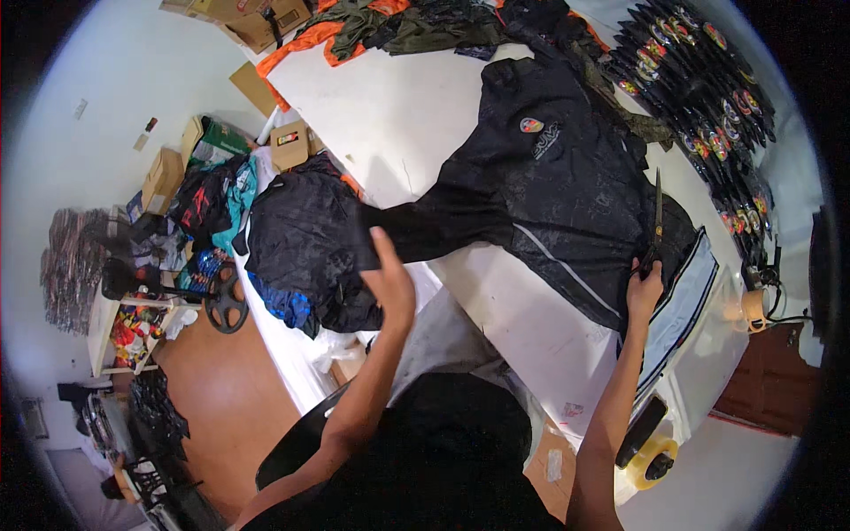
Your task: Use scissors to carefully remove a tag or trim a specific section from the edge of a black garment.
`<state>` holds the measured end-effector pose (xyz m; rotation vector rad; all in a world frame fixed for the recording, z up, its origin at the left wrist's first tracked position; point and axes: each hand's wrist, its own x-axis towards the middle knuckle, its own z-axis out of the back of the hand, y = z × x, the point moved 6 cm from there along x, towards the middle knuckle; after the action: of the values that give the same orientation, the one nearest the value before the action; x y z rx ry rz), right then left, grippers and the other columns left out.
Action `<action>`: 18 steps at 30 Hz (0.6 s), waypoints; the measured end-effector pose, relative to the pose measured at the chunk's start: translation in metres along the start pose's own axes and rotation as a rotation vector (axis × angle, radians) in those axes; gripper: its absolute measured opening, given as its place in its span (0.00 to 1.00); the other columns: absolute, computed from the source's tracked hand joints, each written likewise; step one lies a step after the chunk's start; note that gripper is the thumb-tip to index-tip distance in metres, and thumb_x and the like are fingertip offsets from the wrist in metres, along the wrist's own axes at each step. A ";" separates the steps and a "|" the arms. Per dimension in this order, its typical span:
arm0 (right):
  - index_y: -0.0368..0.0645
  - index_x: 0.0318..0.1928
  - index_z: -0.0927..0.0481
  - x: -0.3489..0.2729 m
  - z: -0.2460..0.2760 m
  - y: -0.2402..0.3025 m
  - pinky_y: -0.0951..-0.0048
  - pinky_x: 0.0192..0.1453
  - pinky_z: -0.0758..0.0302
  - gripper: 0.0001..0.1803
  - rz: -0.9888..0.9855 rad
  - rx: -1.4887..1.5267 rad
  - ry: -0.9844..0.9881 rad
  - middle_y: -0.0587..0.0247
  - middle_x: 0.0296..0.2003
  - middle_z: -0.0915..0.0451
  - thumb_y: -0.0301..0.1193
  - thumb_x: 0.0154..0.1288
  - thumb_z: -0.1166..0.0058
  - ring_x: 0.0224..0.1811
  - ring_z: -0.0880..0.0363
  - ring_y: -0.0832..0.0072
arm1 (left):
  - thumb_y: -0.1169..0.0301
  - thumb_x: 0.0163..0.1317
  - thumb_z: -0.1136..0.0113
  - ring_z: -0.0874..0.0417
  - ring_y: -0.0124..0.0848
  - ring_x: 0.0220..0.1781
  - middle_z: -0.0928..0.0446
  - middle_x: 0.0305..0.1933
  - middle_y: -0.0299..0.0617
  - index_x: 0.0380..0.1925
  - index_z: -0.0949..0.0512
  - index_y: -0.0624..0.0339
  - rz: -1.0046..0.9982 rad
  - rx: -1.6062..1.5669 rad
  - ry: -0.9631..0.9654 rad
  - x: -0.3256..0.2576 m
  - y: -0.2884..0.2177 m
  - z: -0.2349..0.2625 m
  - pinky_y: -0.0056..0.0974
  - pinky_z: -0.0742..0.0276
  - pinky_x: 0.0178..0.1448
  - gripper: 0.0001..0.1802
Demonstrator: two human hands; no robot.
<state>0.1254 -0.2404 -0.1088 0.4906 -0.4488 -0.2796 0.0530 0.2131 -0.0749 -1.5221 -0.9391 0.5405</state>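
A black jacket (567, 190) with a round badge and a pale stripe lies spread on the white table (372, 106). One dark sleeve (443, 226) stretches left toward a heap of black garments (305, 234). My left hand (390, 281) is over the near edge of that heap, beside the sleeve end. Its index finger points outward, and I see nothing held in it. At the jacket's right side my right hand (645, 288) grips a pair of scissors (658, 212) by the handles, blades pointing away from me.
Dark and orange garments (416, 26) cover the table's far edge. Many black packed items with colourful labels (699, 97) lie at the far right. A tape roll (655, 465) sits near the right edge. Cardboard boxes (164, 177) and a black wheel (226, 298) stand left.
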 end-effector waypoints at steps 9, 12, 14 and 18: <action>0.29 0.39 0.28 -0.018 -0.002 -0.013 0.72 0.46 0.28 0.13 -0.028 0.318 -0.013 0.51 0.37 0.21 0.28 0.62 0.47 0.40 0.23 0.69 | 0.63 0.54 0.43 0.25 0.47 0.50 0.25 0.45 0.54 0.45 0.26 0.63 -0.823 0.695 1.107 -0.148 -0.016 -0.095 0.51 0.36 0.58 0.20; 0.30 0.39 0.27 -0.036 -0.002 -0.006 0.77 0.49 0.30 0.09 -0.102 0.601 -0.003 0.54 0.41 0.22 0.24 0.62 0.48 0.43 0.26 0.76 | 0.59 0.52 0.41 0.23 0.45 0.43 0.24 0.36 0.50 0.39 0.24 0.61 -0.510 0.717 1.397 -0.184 0.025 -0.087 0.52 0.32 0.50 0.19; 0.31 0.38 0.27 -0.049 0.003 0.020 0.79 0.50 0.30 0.06 -0.141 0.697 0.027 0.54 0.43 0.22 0.22 0.62 0.49 0.44 0.26 0.77 | 0.58 0.51 0.41 0.22 0.44 0.39 0.24 0.31 0.48 0.37 0.24 0.60 -0.391 0.750 1.512 -0.189 0.032 -0.086 0.50 0.30 0.44 0.18; 0.29 0.37 0.27 -0.073 0.010 0.057 0.78 0.54 0.31 0.05 -0.127 0.792 0.146 0.52 0.44 0.22 0.15 0.60 0.52 0.46 0.26 0.76 | 0.55 0.50 0.39 0.22 0.46 0.34 0.24 0.27 0.49 0.37 0.24 0.61 -0.440 0.663 1.522 -0.178 0.033 -0.088 0.47 0.30 0.40 0.22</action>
<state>0.0660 -0.1696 -0.0976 1.3080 -0.3743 -0.1766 0.0291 0.0186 -0.1215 -0.6879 0.1570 -0.5899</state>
